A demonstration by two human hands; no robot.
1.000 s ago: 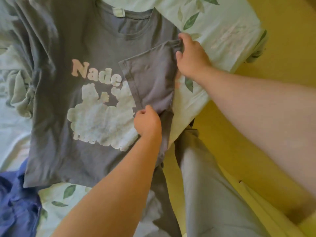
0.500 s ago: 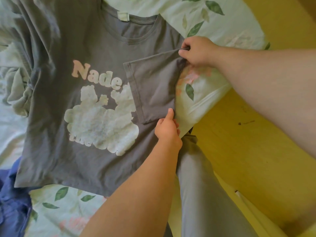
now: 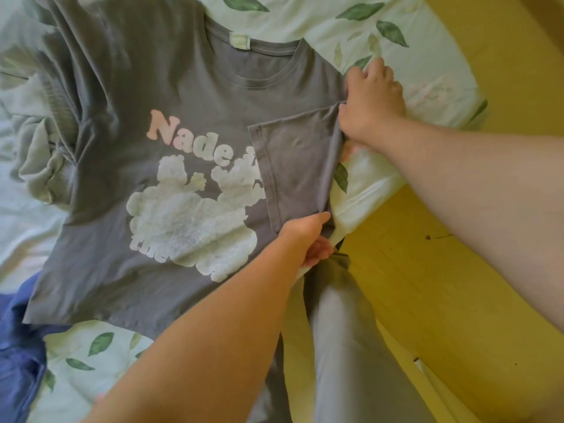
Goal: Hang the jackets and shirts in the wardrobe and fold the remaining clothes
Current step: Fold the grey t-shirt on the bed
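Grey tee (image 3: 183, 96) flat, print up, on sheet (image 3: 427, 56), sleeve (image 3: 293, 166) folded inward over print, right hand (image 3: 372, 102) pinching sleeve at shoulder fold, left hand (image 3: 308, 236) pinching tee side edge just below sleeve, blue garment (image 3: 15, 346) at tee's lower left corner.

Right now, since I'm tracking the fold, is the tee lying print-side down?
No, the tee lies flat with its print facing up.
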